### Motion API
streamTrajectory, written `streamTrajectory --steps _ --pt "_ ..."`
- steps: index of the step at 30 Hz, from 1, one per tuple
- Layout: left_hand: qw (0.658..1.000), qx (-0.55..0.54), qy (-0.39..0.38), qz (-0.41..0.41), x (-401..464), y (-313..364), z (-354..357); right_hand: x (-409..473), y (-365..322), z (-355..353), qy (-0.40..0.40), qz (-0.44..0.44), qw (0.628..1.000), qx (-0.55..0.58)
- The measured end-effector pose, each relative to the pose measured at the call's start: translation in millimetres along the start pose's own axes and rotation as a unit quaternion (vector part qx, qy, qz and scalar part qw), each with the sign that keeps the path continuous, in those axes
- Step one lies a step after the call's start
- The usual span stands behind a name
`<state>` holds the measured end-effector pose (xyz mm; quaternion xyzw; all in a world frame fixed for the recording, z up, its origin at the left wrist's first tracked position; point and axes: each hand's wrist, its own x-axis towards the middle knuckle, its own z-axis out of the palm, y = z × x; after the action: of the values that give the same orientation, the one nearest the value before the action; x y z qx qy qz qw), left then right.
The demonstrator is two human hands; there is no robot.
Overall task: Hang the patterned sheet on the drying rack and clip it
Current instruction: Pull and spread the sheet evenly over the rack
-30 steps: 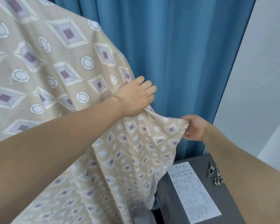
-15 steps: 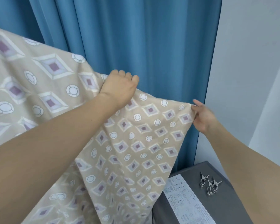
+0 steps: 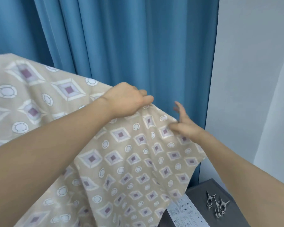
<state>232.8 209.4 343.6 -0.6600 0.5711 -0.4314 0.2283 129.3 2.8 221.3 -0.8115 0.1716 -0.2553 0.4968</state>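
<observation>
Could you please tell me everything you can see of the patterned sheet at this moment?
The patterned sheet is a beige fabric printed with purple-centred diamonds and white rings. It is draped over something hidden beneath, with its top edge running from upper left down to the right and a corner hanging over the grey box. The left hand grips its top edge; the right hand touches the edge near the corner with its fingers spread.

Beige diamond-and-circle sheet (image 3: 129,158), blue curtain (image 3: 121,46)

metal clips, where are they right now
The metal clips lie in a small pile at the head view's lower right, on the grey box, right of its white label, below the right forearm.
</observation>
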Motion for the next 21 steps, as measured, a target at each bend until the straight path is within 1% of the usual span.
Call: streamTrajectory --steps 1,2,3,5,6,7,9,11,14,16,17,18,21 --pt "1.0 -0.005 -0.006 0.007 -3.1 -1.8 -1.7 2.7 -12.9 9.5 -0.074 -0.005 0.997 0.008" --pt "1.0 -0.011 -0.016 0.007 -6.5 -4.5 -2.4 6.0 -24.7 17.9 -0.108 -0.002 0.994 -0.02" --pt "1.0 -0.012 -0.023 -0.002 -11.1 -9.6 -3.1 9.3 -35.5 25.7 -0.111 0.003 0.991 -0.077" --pt "0.999 0.0 -0.034 -0.035 -24.0 -28.7 -5.6 16.5 -52.2 36.5 -0.066 0.005 0.977 -0.202" --pt "0.997 0.013 -0.049 -0.055 -33.8 -42.0 -7.8 19.9 -56.6 40.0 -0.049 0.017 0.969 -0.241" --pt "0.995 0.024 -0.068 -0.075 -45.8 -56.2 -10.3 22.1 -62.3 44.8 -0.048 0.027 0.968 -0.244" --pt "0.99 0.029 -0.082 -0.113 -71.4 -84.0 -13.7 24.0 -78.0 59.9 -0.078 0.017 0.978 -0.195" --pt "0.988 0.024 -0.067 -0.139 -94.3 -103.7 -17.7 20.5 -103.5 80.7 -0.128 -0.004 0.986 -0.104" --pt "0.986 0.008 -0.051 -0.16 -116.8 -118.6 -27.3 7.7 -152.7 112.9 -0.185 -0.067 0.98 -0.002" --pt "0.976 -0.035 -0.068 -0.206 -132.0 -128.8 -37.9 -4.0 -181.2 131.4 -0.197 -0.101 0.973 0.061" --pt "0.965 -0.076 -0.077 -0.238 -141.2 -135.5 -42.2 -9.0 -192.1 139.2 -0.187 -0.112 0.972 0.09" --pt "0.952 -0.125 -0.08 -0.268 -150.5 -142.4 -45.6 -11.0 -200.6 145.9 -0.162 -0.123 0.973 0.105" --pt "0.913 -0.248 -0.054 -0.319 -177.8 -160.5 -48.7 -10.3 -215.3 159.0 -0.064 -0.153 0.982 0.087"
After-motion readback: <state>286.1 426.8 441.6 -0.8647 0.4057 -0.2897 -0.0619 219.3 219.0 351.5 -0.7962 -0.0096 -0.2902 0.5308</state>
